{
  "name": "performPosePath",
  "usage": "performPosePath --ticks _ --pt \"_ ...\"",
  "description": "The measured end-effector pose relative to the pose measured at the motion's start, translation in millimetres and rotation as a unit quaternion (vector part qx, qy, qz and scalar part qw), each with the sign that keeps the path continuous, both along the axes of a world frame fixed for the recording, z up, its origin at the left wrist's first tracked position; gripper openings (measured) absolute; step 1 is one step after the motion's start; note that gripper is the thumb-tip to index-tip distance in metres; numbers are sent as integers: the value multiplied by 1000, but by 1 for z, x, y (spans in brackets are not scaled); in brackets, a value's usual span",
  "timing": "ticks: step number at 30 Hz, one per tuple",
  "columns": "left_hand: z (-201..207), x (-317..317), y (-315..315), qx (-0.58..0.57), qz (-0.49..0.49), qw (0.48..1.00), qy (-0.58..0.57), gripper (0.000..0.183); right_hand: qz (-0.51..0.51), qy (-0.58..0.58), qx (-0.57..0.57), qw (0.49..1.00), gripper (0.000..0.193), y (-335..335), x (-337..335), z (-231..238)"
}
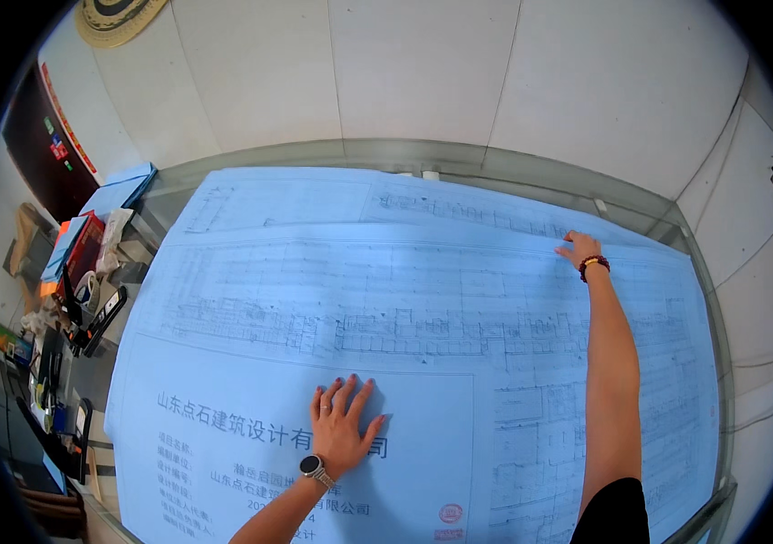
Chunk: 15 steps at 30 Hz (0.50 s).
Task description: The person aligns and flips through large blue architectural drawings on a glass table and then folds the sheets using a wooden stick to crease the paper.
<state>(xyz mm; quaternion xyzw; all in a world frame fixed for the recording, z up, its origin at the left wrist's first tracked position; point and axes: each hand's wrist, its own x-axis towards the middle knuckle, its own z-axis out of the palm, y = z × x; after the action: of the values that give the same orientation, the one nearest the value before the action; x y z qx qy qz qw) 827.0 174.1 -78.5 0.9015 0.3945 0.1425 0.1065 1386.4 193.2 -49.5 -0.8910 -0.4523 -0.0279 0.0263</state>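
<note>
Large light-blue drawing sheets (250,272) lie spread over a glass-topped table, overlapping, with fine line plans and a printed title block at the near left. My left hand (341,426), with a watch at the wrist, rests flat on the title block, its fingers spread. Farther off on the right, my right hand (581,249), wearing a beaded bracelet, has its bent fingers and thumb at the far edge of the upper sheet and pinches it. Beyond that edge, another drawing sheet (305,195) shows from underneath.
The glass table's rim (359,152) runs along a pale panelled wall (422,72). At the left stand a blue folder (123,190), a red box (87,249), a tape roll (87,288) and a black stapler-like tool (101,322). A straw hat (119,23) hangs above.
</note>
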Motion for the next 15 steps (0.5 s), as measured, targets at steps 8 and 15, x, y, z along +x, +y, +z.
performPosePath --ticks 8,15 --pt "-2 0 -1 14 -5 1000 7 52 217 -108 192 951 21 -64 -45 64" --pt "5 -3 -5 18 -3 1000 -6 51 314 -152 234 908 12 -183 -161 129"
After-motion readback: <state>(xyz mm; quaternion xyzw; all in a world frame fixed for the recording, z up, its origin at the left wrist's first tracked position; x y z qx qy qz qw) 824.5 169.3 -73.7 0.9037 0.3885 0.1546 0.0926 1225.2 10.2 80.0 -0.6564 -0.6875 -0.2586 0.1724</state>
